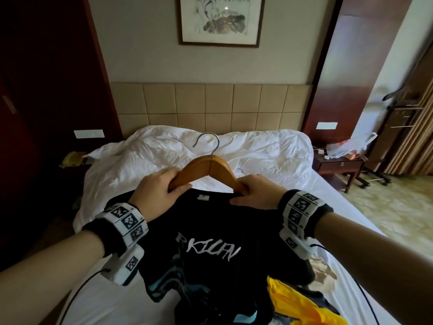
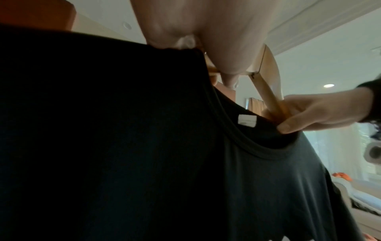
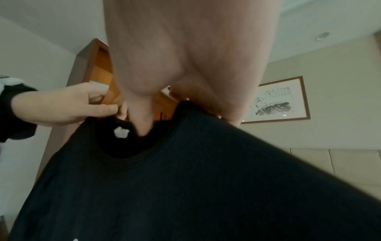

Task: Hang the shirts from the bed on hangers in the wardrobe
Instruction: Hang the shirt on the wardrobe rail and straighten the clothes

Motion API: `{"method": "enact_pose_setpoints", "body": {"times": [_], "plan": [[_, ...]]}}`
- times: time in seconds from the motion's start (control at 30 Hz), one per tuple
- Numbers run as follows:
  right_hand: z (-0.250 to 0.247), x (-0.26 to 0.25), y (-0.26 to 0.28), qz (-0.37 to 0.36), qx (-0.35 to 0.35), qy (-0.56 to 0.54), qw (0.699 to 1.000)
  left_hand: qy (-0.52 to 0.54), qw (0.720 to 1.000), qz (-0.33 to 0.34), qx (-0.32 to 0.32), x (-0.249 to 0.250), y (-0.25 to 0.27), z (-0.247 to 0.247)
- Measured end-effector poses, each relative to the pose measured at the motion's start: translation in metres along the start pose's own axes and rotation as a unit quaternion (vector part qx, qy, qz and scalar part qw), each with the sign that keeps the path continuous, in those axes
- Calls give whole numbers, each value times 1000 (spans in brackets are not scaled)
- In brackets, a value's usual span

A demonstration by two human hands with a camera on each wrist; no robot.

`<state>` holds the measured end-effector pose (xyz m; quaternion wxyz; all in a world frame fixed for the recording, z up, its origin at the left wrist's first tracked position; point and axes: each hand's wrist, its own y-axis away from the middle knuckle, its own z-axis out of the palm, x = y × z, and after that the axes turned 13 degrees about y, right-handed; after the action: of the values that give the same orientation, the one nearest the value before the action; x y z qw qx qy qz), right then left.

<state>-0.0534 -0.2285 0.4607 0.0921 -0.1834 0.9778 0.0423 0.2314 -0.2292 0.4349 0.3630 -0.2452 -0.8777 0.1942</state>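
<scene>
Hanger going into the black tee, mid-thread

Your left hand (image 1: 156, 191) and right hand (image 1: 254, 193) each clamp an arm of the wooden hanger (image 1: 206, 168) at the collar of the black shirt (image 1: 206, 242), held above the bed (image 1: 257, 156). Next, I'd say: seat both shoulders, then head for the wardrobe.

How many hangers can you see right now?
1: the wooden hanger, gripped by both hands above the bed, its ends going into the black shirt collar. Others may be out of view.
</scene>
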Motion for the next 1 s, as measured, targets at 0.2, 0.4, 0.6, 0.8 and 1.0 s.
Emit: {"method": "enact_pose_setpoints", "body": {"times": [0.2, 0.4, 0.6, 0.8, 1.0], "plan": [[1, -4, -17, -24, 11, 5, 1000, -78, 992, -99, 19, 6, 19, -20], [18, -39, -31, -102, 4, 6, 995, -281, 939, -193, 48, 17, 72, -39], [43, -103, -44, -188, 14, -9, 982, -332, 907, -252, 62, 5, 144, -83], [33, -211, -31, -274, -32, 18, 961, -371, 877, -289, 98, 11, 217, -169], [0, -384, -3, -381, -52, 96, 918, -408, 835, -335, 155, 18, 300, -304]]}}
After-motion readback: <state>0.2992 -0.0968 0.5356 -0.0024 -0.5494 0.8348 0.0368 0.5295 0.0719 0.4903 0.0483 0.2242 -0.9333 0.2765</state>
